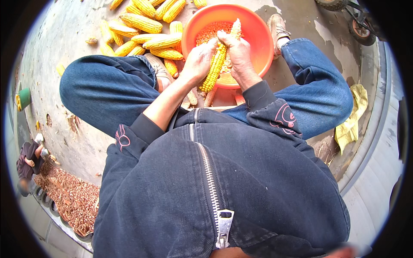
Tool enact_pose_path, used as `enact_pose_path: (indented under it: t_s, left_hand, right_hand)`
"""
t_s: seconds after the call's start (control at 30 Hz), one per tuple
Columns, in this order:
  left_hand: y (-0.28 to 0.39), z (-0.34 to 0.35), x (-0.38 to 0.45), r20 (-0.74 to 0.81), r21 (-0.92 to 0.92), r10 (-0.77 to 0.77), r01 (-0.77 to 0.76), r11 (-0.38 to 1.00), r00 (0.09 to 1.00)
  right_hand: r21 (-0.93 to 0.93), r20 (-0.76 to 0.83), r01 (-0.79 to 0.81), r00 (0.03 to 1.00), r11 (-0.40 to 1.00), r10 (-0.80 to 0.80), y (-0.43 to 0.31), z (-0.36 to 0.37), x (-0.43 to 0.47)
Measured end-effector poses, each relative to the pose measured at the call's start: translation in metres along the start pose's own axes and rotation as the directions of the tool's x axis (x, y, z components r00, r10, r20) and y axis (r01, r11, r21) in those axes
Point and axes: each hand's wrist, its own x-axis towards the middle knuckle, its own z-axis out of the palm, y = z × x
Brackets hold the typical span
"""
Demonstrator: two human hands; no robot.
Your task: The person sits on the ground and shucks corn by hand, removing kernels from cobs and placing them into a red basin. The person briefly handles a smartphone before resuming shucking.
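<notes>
Both my hands are above an orange-red plastic basin (260,42) between my feet. My left hand (200,59) grips a yellow ear of corn (213,72), which slants down toward me past the basin's near rim. My right hand (238,53) is closed around a pale, mostly bare corn cob (236,27), whose tip sticks up above the fist. The two hands meet at the ear's upper end, the right thumb pressed near it. Loose corn kernels (209,30) lie in the basin, partly hidden by my hands.
Several husked corn ears (142,22) are heaped left of the basin. Bare cobs (210,97) lie below its near rim. A yellow sack (353,113) is at right, a wheeled machine (359,29) at upper right. Far left, a person (29,161) is beside a large cob pile (69,196).
</notes>
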Motion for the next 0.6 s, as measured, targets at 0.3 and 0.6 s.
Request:
enact_pose_path:
  t_s: [0.3, 0.6]
  left_hand:
    - [0.033, 0.006, -0.011, -0.015, -0.148, -0.284, 0.279, 0.949, 0.959]
    - [0.027, 0.009, -0.017, 0.165, -0.074, -0.212, 0.226, 0.971, 0.963]
  right_hand:
    - [0.040, -0.031, -0.028, 0.999, 0.999, 0.029, -0.003, 0.003, -0.002]
    - [0.097, -0.182, -0.067, 0.980, 0.993, 0.084, -0.006, -0.020, 0.018]
